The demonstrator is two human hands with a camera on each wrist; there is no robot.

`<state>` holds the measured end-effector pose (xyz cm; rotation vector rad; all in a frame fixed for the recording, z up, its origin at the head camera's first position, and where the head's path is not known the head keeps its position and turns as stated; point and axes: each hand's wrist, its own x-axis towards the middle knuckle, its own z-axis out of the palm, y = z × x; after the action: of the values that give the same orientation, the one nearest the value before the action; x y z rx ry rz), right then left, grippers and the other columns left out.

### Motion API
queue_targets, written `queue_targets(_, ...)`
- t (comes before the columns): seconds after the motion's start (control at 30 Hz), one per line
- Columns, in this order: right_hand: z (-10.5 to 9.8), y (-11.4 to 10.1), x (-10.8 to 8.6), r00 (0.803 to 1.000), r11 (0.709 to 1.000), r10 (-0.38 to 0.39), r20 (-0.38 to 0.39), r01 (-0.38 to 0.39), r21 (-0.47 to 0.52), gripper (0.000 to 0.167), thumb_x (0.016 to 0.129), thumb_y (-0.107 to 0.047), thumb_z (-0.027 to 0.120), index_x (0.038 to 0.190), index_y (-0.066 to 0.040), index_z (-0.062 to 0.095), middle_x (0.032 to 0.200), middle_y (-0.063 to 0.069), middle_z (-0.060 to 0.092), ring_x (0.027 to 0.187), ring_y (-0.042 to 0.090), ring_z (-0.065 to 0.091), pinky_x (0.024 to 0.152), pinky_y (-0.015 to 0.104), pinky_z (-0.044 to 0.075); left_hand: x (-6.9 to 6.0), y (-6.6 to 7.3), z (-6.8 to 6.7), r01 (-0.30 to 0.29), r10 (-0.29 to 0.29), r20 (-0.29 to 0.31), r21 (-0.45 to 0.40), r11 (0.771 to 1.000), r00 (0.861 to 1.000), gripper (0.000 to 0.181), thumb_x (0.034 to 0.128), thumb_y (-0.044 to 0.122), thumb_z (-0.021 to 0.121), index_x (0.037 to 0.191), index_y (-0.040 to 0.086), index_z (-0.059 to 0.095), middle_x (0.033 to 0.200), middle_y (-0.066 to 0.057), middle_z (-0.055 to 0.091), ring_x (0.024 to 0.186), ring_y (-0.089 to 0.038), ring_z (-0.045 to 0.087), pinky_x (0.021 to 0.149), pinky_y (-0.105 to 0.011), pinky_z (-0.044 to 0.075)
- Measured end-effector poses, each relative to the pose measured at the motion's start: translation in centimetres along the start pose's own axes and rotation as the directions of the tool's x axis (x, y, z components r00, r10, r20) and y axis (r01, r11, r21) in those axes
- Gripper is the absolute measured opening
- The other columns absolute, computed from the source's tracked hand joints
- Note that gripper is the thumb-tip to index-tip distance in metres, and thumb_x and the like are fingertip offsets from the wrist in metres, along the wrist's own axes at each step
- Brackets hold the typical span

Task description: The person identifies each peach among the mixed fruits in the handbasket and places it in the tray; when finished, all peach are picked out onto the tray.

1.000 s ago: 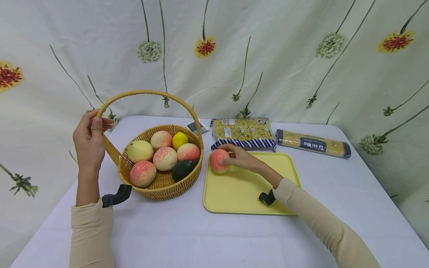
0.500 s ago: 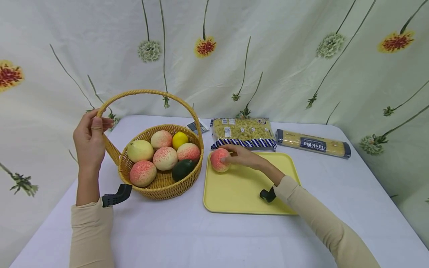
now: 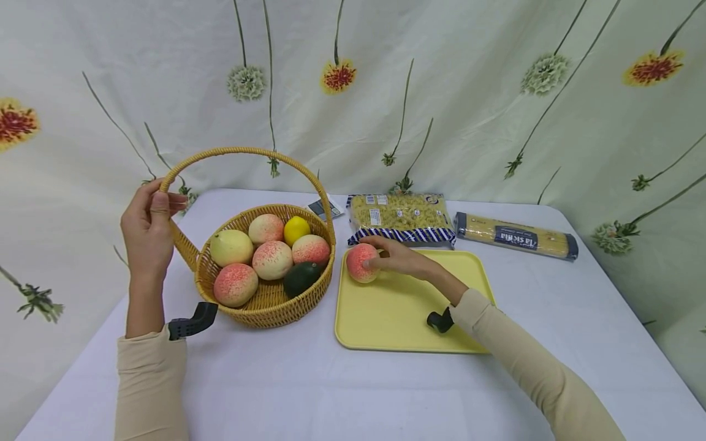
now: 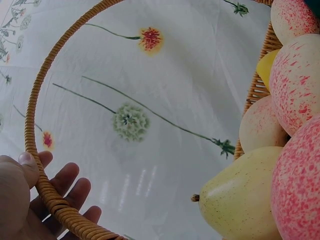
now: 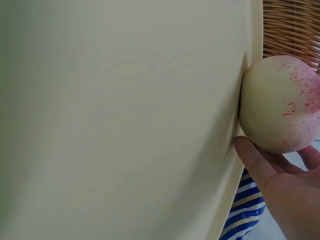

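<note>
The peach (image 3: 358, 263) sits between the right fingers (image 3: 377, 241).

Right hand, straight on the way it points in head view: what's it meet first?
The right hand holds a peach; past that, likely the wicker basket, near the right end of its handle. Depth is unclear; it might pass above.

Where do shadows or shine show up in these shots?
Right wrist view: a soft shadow on the tray beside the peach; left wrist view: pale streaks on the flowered cloth; head view: glints on the spaghetti packet.
</note>
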<state>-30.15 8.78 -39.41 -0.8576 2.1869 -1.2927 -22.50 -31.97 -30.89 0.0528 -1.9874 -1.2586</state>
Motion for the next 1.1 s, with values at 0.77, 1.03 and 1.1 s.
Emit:
queue_targets(0.77,0.5,-3.5,-0.3,0.987,0.994,-0.106,-0.123,0.107,0.002,0.06,0.094,-0.015,0.061,0.147,-0.006,0.034,0.148,0.018,0.038,0.136,0.037,0.036,0.11,0.05,0.034,-0.2,0.2,-0.1,0.014,-0.014,0.005,0.009,1.0,1.0,0.032,0.1003,0.025,0.046,0.128,0.016,0.059,0.093,0.015,0.061,0.09,-0.003,0.06,0.093,-0.021,0.049)
queue_targets(1.03,1.4,-6.0,-1.0,0.965,0.98,-0.193,-0.175,0.198,0.009,0.057,0.093,-0.015,0.064,0.144,-0.013,0.04,0.147,0.01,0.041,0.137,0.029,0.037,0.111,0.055,0.031,-0.2,0.2,-0.1,0.016,-0.016,0.006,0.006,1.0,1.0,0.032,0.1002,0.026,0.046,0.128,0.016,0.059,0.093,0.015,0.061,0.091,-0.003,0.06,0.093,-0.021,0.049)
queue_targets(1.1,1.8,-6.5,-1.1,0.962,0.975,-0.218,-0.165,0.223,0.012,0.057,0.092,-0.014,0.064,0.144,-0.012,0.04,0.147,0.009,0.042,0.137,0.026,0.037,0.112,0.054,0.03,-0.2,0.2,-0.1,0.013,-0.013,0.005,0.003,1.0,1.0,0.032,0.1001,0.026,0.046,0.128,0.016,0.059,0.093,0.015,0.061,0.091,-0.003,0.06,0.093,-0.021,0.049)
